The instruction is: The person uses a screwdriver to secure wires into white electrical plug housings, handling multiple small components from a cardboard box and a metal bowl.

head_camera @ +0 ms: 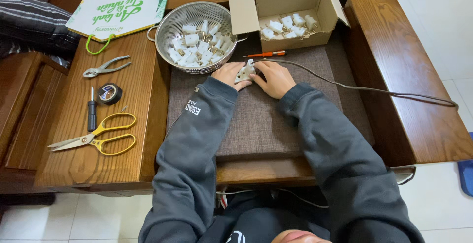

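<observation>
Both the left hand (228,73) and right hand (274,77) grasp a white plug (245,71) beside a plug-filled colander (170,31).

An open brown cardboard box (288,11) of white plugs stands at the table's far edge, and a flat green-and-white paper bag with green cord handles (122,4) lies far left.

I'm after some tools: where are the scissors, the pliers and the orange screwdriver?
scissors (105,135), head view, yellow handle.
pliers (105,67), head view, pivot.
orange screwdriver (270,53), head view, handle.
</observation>
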